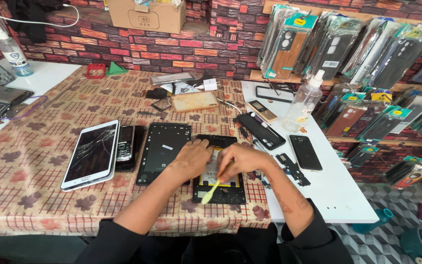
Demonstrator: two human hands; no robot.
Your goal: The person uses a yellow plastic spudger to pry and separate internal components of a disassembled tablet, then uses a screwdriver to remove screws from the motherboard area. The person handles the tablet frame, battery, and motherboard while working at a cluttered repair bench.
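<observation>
An opened tablet body [219,188] with its insides showing lies on the patterned tablecloth near the front edge. My left hand [191,157] rests flat on its upper left part, fingers spread. My right hand [244,160] grips a yellow toothbrush-like tool [212,190], whose head points down over the tablet's middle. Beside it on the left lies a black tablet frame [163,150].
A white tablet with a cracked screen [91,154] and a small keypad phone [125,143] lie at left. Black phones [305,152], small parts [291,168], a clear bottle [304,102] sit on the white table at right. Packaged phone cases [348,49] hang behind.
</observation>
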